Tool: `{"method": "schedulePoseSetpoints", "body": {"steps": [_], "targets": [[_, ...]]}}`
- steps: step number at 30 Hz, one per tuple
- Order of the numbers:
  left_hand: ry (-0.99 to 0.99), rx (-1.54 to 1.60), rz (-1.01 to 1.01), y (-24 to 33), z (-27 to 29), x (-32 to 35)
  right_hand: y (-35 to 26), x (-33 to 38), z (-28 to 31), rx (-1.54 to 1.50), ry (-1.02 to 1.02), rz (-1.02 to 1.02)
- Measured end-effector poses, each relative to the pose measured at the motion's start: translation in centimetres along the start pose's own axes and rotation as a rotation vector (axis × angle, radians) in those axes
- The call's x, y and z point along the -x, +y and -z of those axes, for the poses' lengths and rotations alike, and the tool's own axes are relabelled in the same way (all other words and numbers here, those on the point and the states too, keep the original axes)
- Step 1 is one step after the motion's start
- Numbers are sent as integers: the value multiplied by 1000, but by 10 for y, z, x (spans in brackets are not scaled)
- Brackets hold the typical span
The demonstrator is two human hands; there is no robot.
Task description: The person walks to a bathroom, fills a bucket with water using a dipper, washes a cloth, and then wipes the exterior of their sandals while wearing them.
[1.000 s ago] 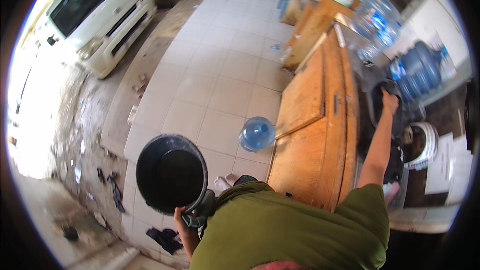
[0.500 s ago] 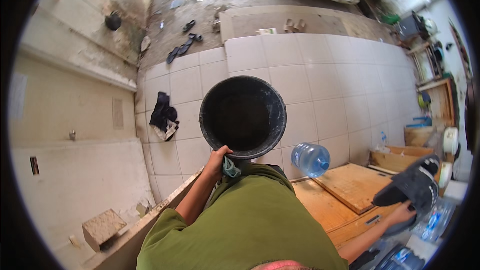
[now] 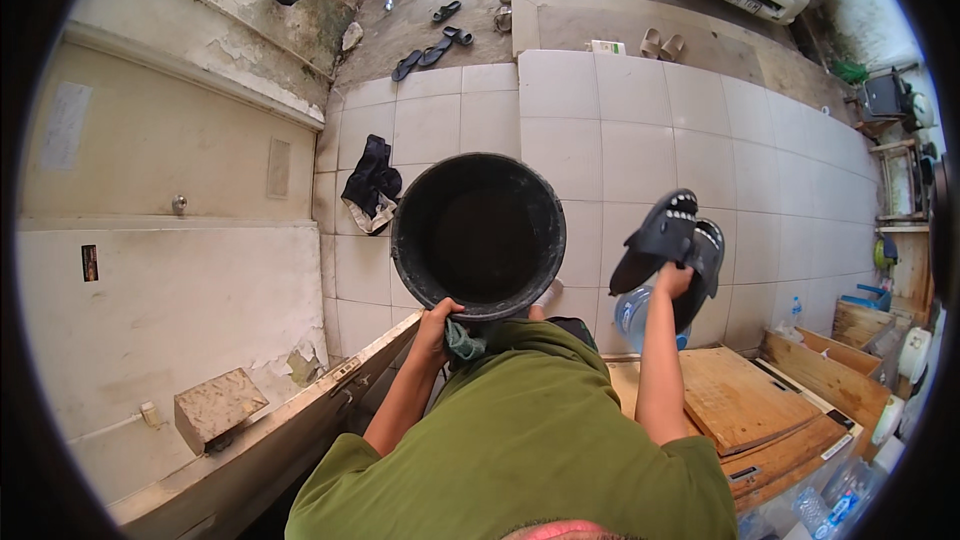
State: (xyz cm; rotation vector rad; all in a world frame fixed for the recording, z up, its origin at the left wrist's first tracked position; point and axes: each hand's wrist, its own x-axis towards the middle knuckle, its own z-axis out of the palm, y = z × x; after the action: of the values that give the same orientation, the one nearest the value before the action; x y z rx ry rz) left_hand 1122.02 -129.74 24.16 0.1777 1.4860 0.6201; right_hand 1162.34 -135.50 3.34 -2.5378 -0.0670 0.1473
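My left hand (image 3: 437, 328) grips the near rim of a large black bucket (image 3: 548, 240), with a green cloth (image 3: 464, 342) bunched beside the fingers. The bucket hangs against my front; its dark inside hides what it may hold. Out to the right, my right hand (image 3: 676, 281) is closed on a pair of black slides (image 3: 655, 245) with white tooth-like marks at the toes. Partly behind that hand and the slides, a clear blue water jug (image 3: 630, 316) shows on the tiles.
A dark crumpled cloth (image 3: 371, 180) lies on the tiled floor at left. Black sandals (image 3: 430, 52) and beige slippers (image 3: 661, 44) sit farther off. At right stand a wooden cabinet (image 3: 750, 402) and wooden boxes (image 3: 835, 352). A door edge (image 3: 330, 380) is near my left arm.
My right hand has brought the slides from the far lower right, beyond the cabinet, to the right of the bucket. My left hand keeps the bucket's rim. The view has turned somewhat.
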Motion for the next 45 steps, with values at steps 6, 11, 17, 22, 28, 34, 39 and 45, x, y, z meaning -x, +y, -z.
{"method": "schedulePoseSetpoints", "body": {"steps": [6, 11, 17, 22, 28, 34, 39, 45], "targets": [[11, 5, -17, 17, 31, -26, -18, 18, -70, 108, -327, -166], [-49, -2, 1, 32, 29, -34, 1, 30, -81, -56, -564, 98], [-126, -49, 0, 34, 17, -63, -93, 118, 8, -311, -968, 52], [-191, -168, -22, 50, -24, -78, -157, 153, 54, -812, -1436, -528], [-315, -459, -33, 57, -97, -101, -176, 122, 48, -790, -1373, -574], [-530, -785, -154, 79, -214, -98, -167, 32, 54, -881, -1161, -625], [-738, -946, -278, 93, -264, -142, -168, -41, 54, -1025, -921, -624], [-47, -817, -459, 129, -222, -184, -164, -145, 71, -1016, -736, -641]]}}
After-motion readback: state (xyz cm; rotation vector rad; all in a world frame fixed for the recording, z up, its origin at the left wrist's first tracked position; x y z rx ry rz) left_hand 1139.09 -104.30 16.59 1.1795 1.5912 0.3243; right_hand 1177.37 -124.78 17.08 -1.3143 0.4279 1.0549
